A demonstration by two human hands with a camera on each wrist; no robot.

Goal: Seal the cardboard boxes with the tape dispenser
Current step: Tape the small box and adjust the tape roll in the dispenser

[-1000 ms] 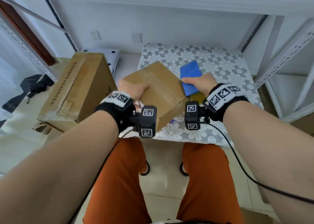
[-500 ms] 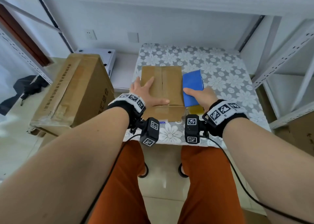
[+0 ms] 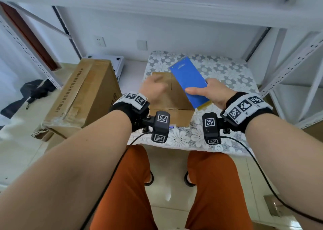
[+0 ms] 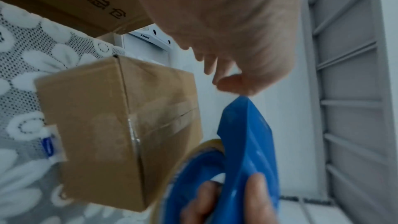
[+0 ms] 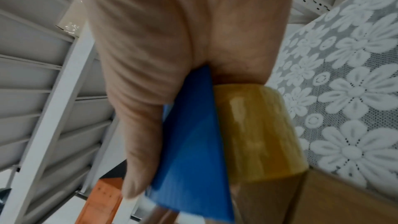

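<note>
A small cardboard box [image 3: 167,98] stands on the lace-covered table [image 3: 227,69], with clear tape along its top seam [image 4: 168,122]. My right hand [image 3: 201,91] grips the blue tape dispenser [image 3: 188,79] and holds it tilted above the box's right half. The yellowish tape roll [image 5: 258,134] sits under the blue body [image 5: 189,142]. My left hand [image 3: 153,87] is blurred and hovers over the box's left half. In the left wrist view its fingers [image 4: 213,67] hang loosely curled just above the dispenser's tip [image 4: 243,101], with nothing seen in them.
A large taped cardboard box [image 3: 83,97] leans off the table's left side, with a white flat device [image 3: 115,62] behind it. White metal shelf posts [image 3: 288,67] stand to the right, and a shelf board [image 3: 157,8] runs overhead. A black bag [image 3: 35,93] lies at far left.
My left hand has lifted off the box top and moved toward the dispenser. My right hand has raised the dispenser from beside the box and tilted it over the box.
</note>
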